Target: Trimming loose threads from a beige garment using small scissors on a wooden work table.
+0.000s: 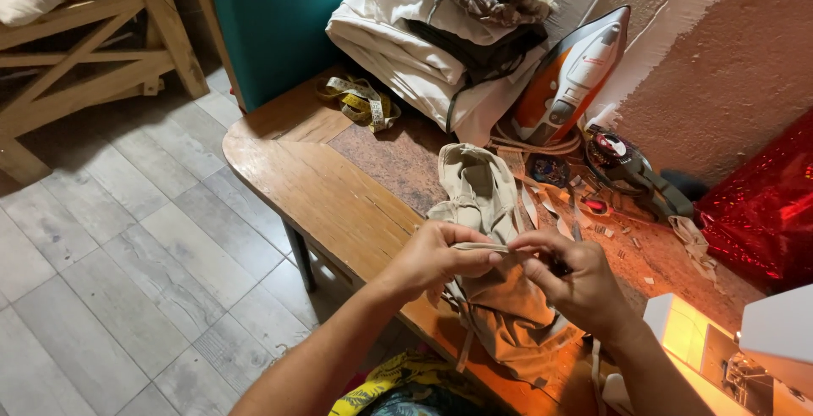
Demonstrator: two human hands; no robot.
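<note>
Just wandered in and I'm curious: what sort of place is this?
Probably a home sewing corner. A yellow measuring tape and a clothes iron sit on the wooden table, and both hands work a beige fabric strip.

The garment (500, 297) is beige, the table (322, 187) brown wood with a mottled middle, the iron (572, 77) orange and white, the tape measure (360, 101) yellow, the cushion (279, 26) teal, the floor (110, 246) grey planks, and the wrapping (762, 204) shiny red.
</note>
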